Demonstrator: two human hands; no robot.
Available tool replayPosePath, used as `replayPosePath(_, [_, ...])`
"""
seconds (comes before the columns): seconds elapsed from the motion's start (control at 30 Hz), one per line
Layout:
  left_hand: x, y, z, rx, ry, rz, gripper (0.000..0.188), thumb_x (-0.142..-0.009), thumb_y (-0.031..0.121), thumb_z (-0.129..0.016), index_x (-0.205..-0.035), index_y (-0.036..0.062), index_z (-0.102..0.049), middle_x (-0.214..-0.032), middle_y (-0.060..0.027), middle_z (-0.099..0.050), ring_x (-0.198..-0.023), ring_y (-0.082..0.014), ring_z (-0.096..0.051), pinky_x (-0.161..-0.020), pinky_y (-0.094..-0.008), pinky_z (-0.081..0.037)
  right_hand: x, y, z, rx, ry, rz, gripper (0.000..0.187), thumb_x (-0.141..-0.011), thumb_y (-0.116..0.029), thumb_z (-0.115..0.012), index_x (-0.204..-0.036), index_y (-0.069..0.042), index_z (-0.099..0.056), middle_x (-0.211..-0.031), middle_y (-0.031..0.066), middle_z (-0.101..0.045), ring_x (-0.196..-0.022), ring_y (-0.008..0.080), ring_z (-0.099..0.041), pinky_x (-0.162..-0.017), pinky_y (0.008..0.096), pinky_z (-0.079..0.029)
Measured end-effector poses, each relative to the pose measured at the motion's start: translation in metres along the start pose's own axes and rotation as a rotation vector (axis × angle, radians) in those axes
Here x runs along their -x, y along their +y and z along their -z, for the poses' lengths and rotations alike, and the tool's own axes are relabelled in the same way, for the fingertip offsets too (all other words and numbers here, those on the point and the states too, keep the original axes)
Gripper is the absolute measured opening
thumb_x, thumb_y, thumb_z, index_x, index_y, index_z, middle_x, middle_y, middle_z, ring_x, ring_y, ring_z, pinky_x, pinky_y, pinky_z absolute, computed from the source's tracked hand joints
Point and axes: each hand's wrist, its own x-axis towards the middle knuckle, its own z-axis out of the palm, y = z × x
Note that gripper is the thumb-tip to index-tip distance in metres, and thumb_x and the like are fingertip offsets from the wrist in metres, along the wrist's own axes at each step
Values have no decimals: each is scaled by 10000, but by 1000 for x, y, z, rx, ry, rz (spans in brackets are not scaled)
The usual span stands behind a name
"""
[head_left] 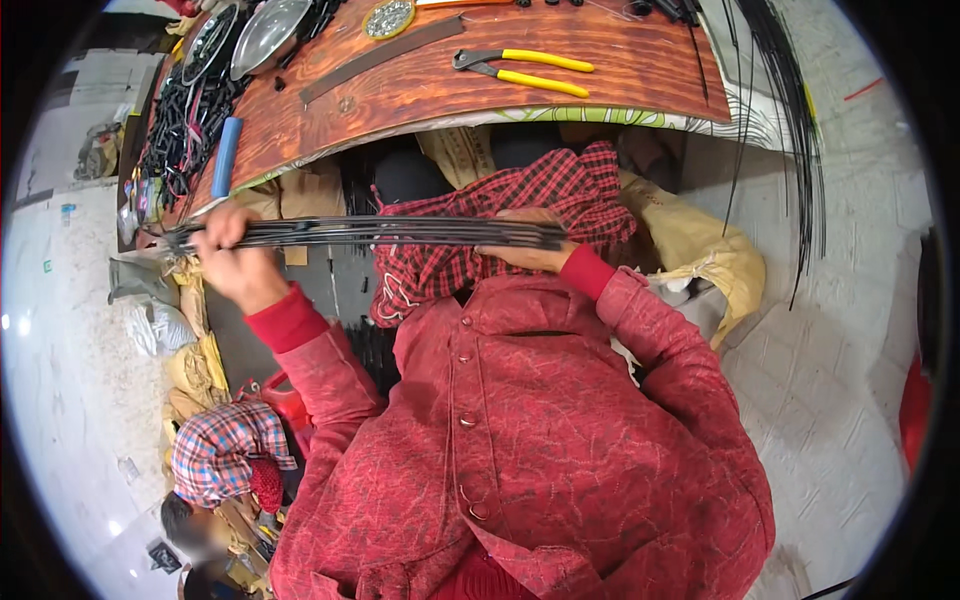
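A bundle of long, thin black rods (350, 231) lies level across my lap. At its left end my left hand (236, 255) is closed around the rods, its fingers curled over the top. Near the other end my right hand (528, 257) holds the bundle from behind and below; the rods hide part of its palm and fingers. The rods' right ends lie close to my right wrist. Beneath the bundle is a red and black checked cloth (590, 195) over my lap.
On the wooden table (640, 55) ahead lie yellow-handled pincers (525, 70), a flat dark strip (385, 60) and a dish of small parts (388, 18). Black pieces (180, 140) are heaped left, beside a blue cylinder (227, 157). Long black rods (790, 110) hang at right. Another person (230, 455) is lower left.
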Motion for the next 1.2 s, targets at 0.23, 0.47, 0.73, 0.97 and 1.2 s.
replayPosePath(0.23, [24,-56,116,241,365,205,481,-1023,489,-369,-866,48,-480,-615,-10,-390,-530,-132,-397,-479,-267,-393,9,-34,-3,-161,123,85,262,-845,-290,-702,-1004,-90,-641,-931,70,-649,-812,249,-669,-688,378,-521])
replayPosePath(0.47, [40,-91,143,308,315,203,384,-1017,418,-454,-892,57,-489,-636,-1,-396,-549,-130,-401,-519,-269,-411,14,-94,19,-214,84,65,637,-729,-260,-834,-1274,-111,-540,-1039,30,-614,-800,147,-625,-714,312,-516])
replayPosePath(0.73, [63,-116,147,434,370,285,325,-1003,371,-512,-879,71,-506,-682,4,-445,-622,-130,-454,-621,-282,-482,2,-122,38,-343,203,326,358,-781,-200,-788,-1069,-31,-660,-1007,68,-591,-808,153,-570,-692,273,-462])
replayPosePath(0.97, [93,-173,107,254,186,544,301,-1038,315,-434,-945,39,-512,-897,-66,-587,-974,-261,-573,-981,-441,-468,10,-154,95,-92,413,400,78,-789,-37,-712,-843,-2,-670,-778,120,-614,-721,228,-615,-649,325,-485])
replayPosePath(1.2, [91,-199,105,381,34,736,347,-1038,328,-443,-976,20,-591,-1015,-127,-651,-991,-263,-615,-936,-399,-509,7,-186,113,121,459,385,110,-853,-13,-625,-754,29,-602,-711,80,-561,-629,139,-517,-584,294,-401])
